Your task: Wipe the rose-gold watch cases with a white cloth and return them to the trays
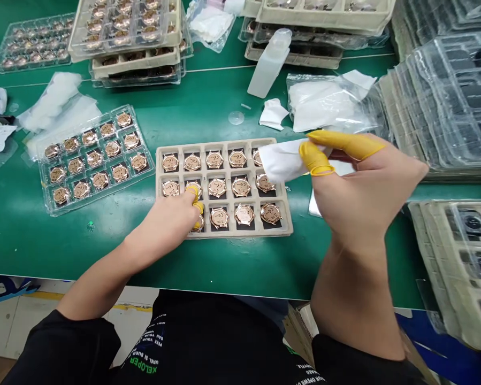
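Observation:
My left hand (170, 216), with yellow finger cots on its thumb and finger, reaches into a beige compartment tray (286, 227). Its fingers are closed at a rose-gold watch case (193, 188) in the second column, partly covering it and the one below. Several more watch cases, such as this one (218, 187), lie back-up on dark pads in the compartments. Above the tray's right end, my right hand (356, 176) pinches a white wipe (283, 160) between cotted thumb and finger. The wipe hangs over the right column and partly hides a watch case there.
At left lies a clear plastic tray (90, 166) of watch cases. Stacked trays (130, 32) stand behind. A white bottle (270, 64), a crumpled wipe (273, 114) and a bag of wipes (324, 101) lie at the back. Clear trays (444, 101) and beige trays (444, 267) are piled at right.

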`<state>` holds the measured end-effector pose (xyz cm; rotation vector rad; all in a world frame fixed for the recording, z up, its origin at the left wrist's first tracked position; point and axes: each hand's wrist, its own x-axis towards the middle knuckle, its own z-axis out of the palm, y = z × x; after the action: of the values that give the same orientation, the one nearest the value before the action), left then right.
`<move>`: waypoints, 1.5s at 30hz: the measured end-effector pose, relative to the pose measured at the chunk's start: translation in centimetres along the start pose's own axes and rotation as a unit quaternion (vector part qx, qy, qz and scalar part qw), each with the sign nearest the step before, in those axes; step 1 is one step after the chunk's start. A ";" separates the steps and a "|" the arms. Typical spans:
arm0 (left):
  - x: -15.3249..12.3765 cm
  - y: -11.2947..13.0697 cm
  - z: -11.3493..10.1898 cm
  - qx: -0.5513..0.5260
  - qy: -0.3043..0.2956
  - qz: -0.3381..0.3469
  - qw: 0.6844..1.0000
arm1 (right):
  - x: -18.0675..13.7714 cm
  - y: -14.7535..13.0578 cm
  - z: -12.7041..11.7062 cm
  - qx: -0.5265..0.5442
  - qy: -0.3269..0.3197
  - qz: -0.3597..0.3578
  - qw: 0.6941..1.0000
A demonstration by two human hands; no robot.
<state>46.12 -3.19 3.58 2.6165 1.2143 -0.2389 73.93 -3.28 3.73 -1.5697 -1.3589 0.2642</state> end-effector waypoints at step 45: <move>3.5 2.3 5.2 -0.509 0.405 -0.025 0.759 | -5.3 -0.1 6.4 0.075 -0.057 -0.258 0.962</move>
<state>49.88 -3.60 -1.91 1.6362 1.0980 1.3038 67.55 -4.37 -1.42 -1.0424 -1.7419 0.1321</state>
